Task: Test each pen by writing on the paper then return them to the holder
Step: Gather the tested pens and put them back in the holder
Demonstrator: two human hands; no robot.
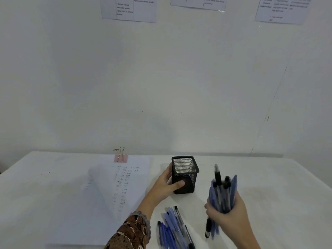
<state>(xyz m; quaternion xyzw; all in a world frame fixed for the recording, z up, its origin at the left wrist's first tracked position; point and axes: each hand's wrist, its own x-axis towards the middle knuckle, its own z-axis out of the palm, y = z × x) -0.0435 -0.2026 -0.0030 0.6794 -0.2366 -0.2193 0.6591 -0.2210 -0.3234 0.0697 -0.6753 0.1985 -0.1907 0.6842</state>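
1. A white worktop (269, 177) carries everything.
2. The paper (107, 203), lined with written test marks, lies at the left, with a pink binder clip (120, 158) on its far edge.
3. The right grip (228, 214) is closed round a blurred bundle of pens (223, 191), held upright just right of the holder and apart from it.
4. The left grip (164, 187) wraps the upright black mesh holder (185, 174), thumb on its near face.
5. Loose pens (175, 229) lie piled at the near edge, between the forearms.
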